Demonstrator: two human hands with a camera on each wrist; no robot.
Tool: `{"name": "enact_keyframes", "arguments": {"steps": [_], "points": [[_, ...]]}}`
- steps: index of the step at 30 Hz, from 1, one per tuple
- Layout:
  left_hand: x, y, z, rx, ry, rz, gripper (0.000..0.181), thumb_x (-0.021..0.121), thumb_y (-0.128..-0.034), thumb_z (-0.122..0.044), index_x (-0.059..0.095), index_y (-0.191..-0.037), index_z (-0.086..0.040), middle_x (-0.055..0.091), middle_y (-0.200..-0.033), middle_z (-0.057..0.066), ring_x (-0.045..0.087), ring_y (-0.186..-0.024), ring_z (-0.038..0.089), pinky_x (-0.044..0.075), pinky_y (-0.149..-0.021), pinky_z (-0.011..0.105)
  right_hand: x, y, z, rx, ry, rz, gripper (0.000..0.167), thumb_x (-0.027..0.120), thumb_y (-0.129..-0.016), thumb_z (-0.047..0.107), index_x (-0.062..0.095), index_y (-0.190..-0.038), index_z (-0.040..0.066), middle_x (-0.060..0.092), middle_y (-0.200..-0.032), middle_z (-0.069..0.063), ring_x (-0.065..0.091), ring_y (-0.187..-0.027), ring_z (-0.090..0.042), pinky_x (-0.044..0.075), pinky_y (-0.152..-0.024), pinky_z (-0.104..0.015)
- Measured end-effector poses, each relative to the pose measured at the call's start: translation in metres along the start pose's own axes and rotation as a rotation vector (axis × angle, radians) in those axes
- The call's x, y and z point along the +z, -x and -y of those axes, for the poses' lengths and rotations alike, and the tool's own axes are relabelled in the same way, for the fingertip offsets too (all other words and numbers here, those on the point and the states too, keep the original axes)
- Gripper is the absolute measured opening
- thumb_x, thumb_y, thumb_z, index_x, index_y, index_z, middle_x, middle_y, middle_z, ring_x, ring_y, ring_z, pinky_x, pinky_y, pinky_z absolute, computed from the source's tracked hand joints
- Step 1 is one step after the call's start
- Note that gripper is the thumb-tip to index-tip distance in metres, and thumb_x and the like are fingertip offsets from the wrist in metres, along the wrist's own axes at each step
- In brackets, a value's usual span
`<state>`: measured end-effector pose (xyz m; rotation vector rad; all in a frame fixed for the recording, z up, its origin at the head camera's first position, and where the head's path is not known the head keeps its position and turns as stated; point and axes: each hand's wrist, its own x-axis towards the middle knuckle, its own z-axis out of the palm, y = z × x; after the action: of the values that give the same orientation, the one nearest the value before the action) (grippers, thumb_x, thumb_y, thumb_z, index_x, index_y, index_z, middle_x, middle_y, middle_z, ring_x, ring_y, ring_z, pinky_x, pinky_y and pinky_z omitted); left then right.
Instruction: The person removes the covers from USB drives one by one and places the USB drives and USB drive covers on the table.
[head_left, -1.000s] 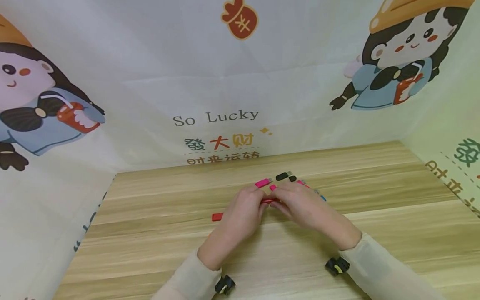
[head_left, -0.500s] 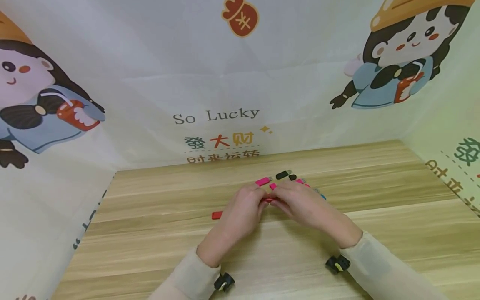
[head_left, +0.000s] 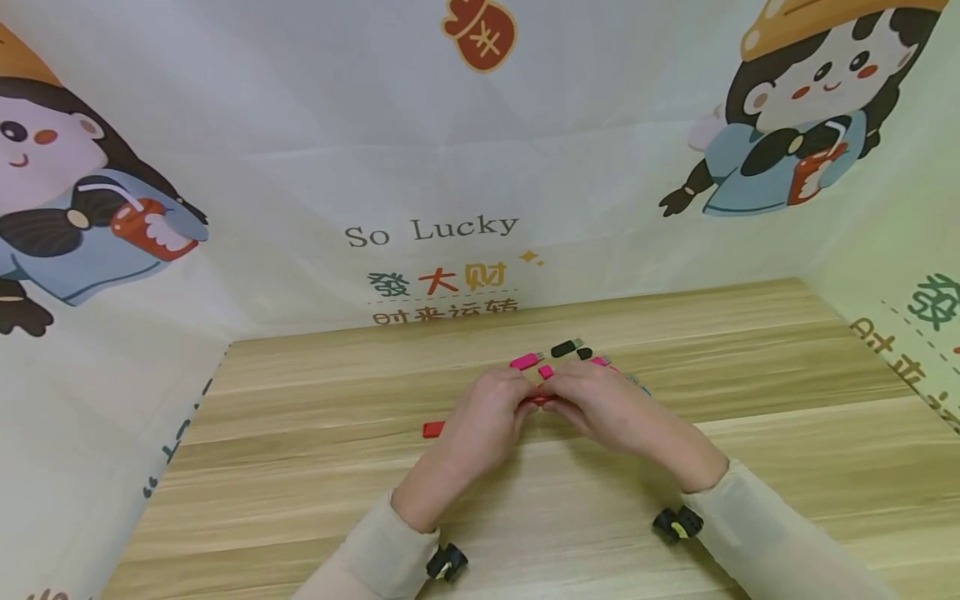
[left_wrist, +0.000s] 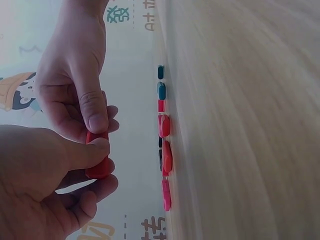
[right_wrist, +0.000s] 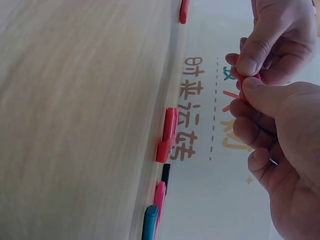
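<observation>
A red USB stick (left_wrist: 97,162) is held between both hands above the table, its ends partly covered by fingers. My left hand (head_left: 483,421) pinches one end with thumb and fingers. The other end is pinched by my right hand (head_left: 607,408), and the two thumbs nearly meet in the right wrist view. Whether the red piece has its cap on is hidden. Just beyond the hands lie a pink USB stick (head_left: 527,362) and a small pink cap (head_left: 546,372). Another red piece (head_left: 432,430) lies left of my left hand, partly covered by it.
Behind the hands are a black USB stick (head_left: 564,348), its black cap (head_left: 585,354), and a second pink stick (head_left: 601,361). Blue pieces (right_wrist: 150,222) lie at the right of this group. A printed cloth (head_left: 420,150) hangs behind the wooden table (head_left: 315,500).
Both hands keep their pinch on the red USB stick in nearly the same spot. The head view has shifted very slightly, and more of the small pink cap shows.
</observation>
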<state>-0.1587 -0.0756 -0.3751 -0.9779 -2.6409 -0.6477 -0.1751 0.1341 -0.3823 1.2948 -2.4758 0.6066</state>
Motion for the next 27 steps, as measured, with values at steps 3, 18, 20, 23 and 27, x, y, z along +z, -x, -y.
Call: {"name": "enact_keyframes", "arguments": {"steps": [3, 18, 20, 23, 27], "points": [[-0.0001, -0.0001, 0.0005, 0.01, 0.007, -0.004, 0.004, 0.077, -0.0969, -0.004, 0.078, -0.095, -0.006, 0.073, -0.089, 0.003, 0.068, -0.088, 0.021, 0.058, -0.084, 0.038, -0.0005, -0.0002, -0.0012, -0.022, -0.016, -0.014, 0.016, 0.076, -0.099, 0.01, 0.078, -0.115, 0.007, 0.076, -0.113, -0.004, 0.072, -0.106, -0.02, 0.059, -0.093, -0.038], [-0.002, -0.001, 0.0, 0.033, 0.002, 0.009, 0.004, 0.076, -0.0975, -0.005, 0.08, -0.099, -0.006, 0.075, -0.095, 0.005, 0.07, -0.093, 0.023, 0.058, -0.089, 0.039, -0.0031, 0.0021, -0.0045, -0.049, -0.06, -0.015, 0.017, 0.076, -0.098, 0.007, 0.079, -0.115, 0.007, 0.076, -0.112, -0.003, 0.071, -0.105, -0.02, 0.058, -0.094, -0.039], [-0.0024, -0.0009, -0.0001, 0.029, -0.003, 0.014, 0.004, 0.076, -0.0974, -0.005, 0.08, -0.099, -0.007, 0.075, -0.095, 0.004, 0.07, -0.092, 0.023, 0.058, -0.089, 0.039, -0.0038, 0.0021, -0.0047, -0.057, -0.063, -0.017, 0.016, 0.077, -0.098, 0.007, 0.079, -0.114, 0.006, 0.076, -0.111, -0.003, 0.071, -0.105, -0.019, 0.058, -0.094, -0.039], [-0.0022, -0.0008, 0.0003, 0.029, -0.007, 0.016, 0.005, 0.077, -0.0967, -0.004, 0.08, -0.099, -0.007, 0.075, -0.095, 0.005, 0.069, -0.092, 0.023, 0.058, -0.089, 0.039, -0.0042, 0.0019, -0.0049, -0.062, -0.067, -0.018, 0.016, 0.077, -0.098, 0.007, 0.079, -0.113, 0.006, 0.076, -0.11, -0.003, 0.072, -0.104, -0.02, 0.058, -0.093, -0.039], [-0.0019, -0.0003, 0.001, 0.041, -0.005, 0.009, 0.005, 0.077, -0.0959, -0.002, 0.08, -0.099, -0.006, 0.075, -0.096, 0.005, 0.07, -0.093, 0.023, 0.058, -0.089, 0.039, -0.0039, 0.0018, -0.0053, -0.064, -0.068, -0.016, 0.014, 0.077, -0.097, 0.006, 0.078, -0.112, 0.005, 0.076, -0.109, -0.004, 0.072, -0.103, -0.02, 0.059, -0.092, -0.039]]}}
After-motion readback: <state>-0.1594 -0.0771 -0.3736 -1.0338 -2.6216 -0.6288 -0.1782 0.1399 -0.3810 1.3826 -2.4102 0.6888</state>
